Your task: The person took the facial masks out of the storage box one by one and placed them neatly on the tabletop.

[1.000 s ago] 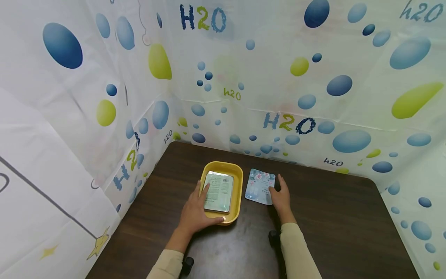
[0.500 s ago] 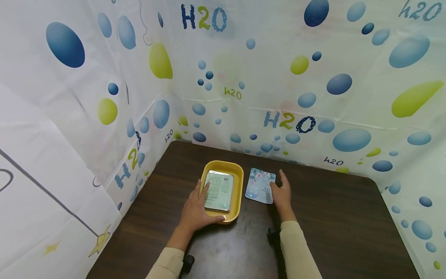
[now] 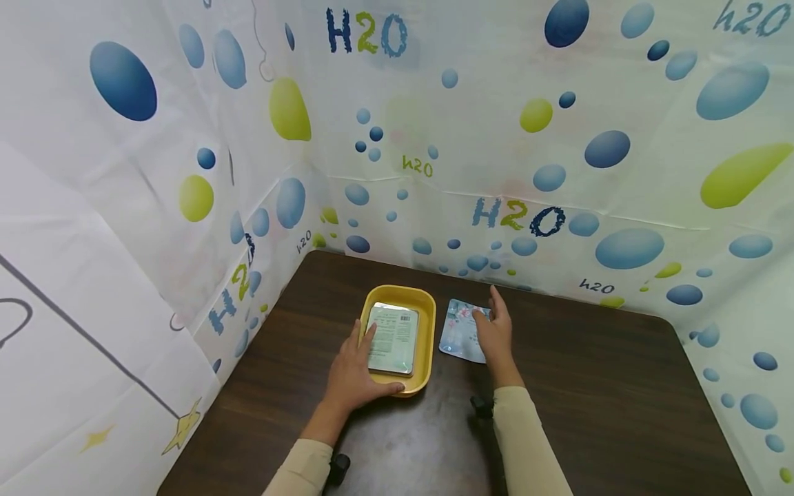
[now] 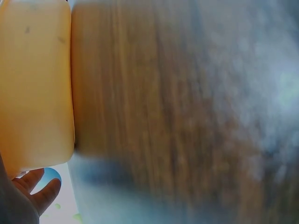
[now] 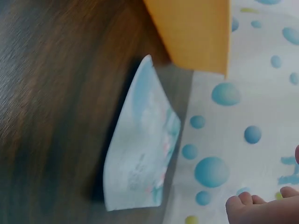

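Note:
A yellow plastic tray (image 3: 424,365) stands on the table in the head view, with pale green, printed flat packets (image 3: 393,341) lying in it. My left hand (image 3: 352,375) rests at the tray's left and near rim, its fingers straight and its thumb along the near edge. Right of the tray lies a flat light-blue sachet (image 3: 462,337) with pink flowers. Above its right side is my right hand (image 3: 497,337), thumb apart from straight fingers; it hides part of the sachet. In the right wrist view, the fingers (image 5: 247,205) show apart from the sachet (image 5: 140,149).
The dark brown wooden table (image 3: 595,406) reaches out to the right and to the front. A white curtain (image 3: 490,151) printed with blue and green drops hangs behind the table's far edge and along its left side.
My right hand has lifted from the sachet's right edge and moved a little toward the far side. The sachet has stayed in place. My left hand has stayed at the tray.

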### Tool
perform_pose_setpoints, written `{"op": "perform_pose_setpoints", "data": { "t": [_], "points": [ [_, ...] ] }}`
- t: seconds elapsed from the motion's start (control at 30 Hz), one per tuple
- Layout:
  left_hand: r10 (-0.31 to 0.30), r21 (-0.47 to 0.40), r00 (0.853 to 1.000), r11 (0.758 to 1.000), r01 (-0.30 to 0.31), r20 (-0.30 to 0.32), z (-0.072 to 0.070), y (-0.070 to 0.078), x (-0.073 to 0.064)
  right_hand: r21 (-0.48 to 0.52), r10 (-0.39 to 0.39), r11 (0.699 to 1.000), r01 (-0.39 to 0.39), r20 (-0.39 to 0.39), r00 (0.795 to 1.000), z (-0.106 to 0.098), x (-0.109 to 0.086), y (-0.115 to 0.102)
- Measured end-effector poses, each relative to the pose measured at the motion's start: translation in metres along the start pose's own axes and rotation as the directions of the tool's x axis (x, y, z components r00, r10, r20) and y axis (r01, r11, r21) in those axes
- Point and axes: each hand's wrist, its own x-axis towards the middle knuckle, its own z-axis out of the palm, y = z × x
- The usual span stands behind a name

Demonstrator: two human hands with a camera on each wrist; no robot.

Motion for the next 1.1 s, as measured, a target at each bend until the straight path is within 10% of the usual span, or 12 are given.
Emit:
{"op": "perform_pose_setpoints", "data": {
  "t": [0.5, 1.1],
  "points": [
    [0.016, -0.007, 1.0, 1.0, -0.017, -0.017, 0.003, 0.0, 0.0, 0.079, -0.089, 0.993, 0.083, 0.067, 0.994, 0.033, -0.013, -0.034],
    [0.01, -0.022, 1.0, 1.0, -0.01, -0.006, 0.002, 0.0, 0.002, 0.175, -0.043, 0.984, 0.016, 0.15, 0.988, 0.086, -0.036, -0.025]
  ]
}}
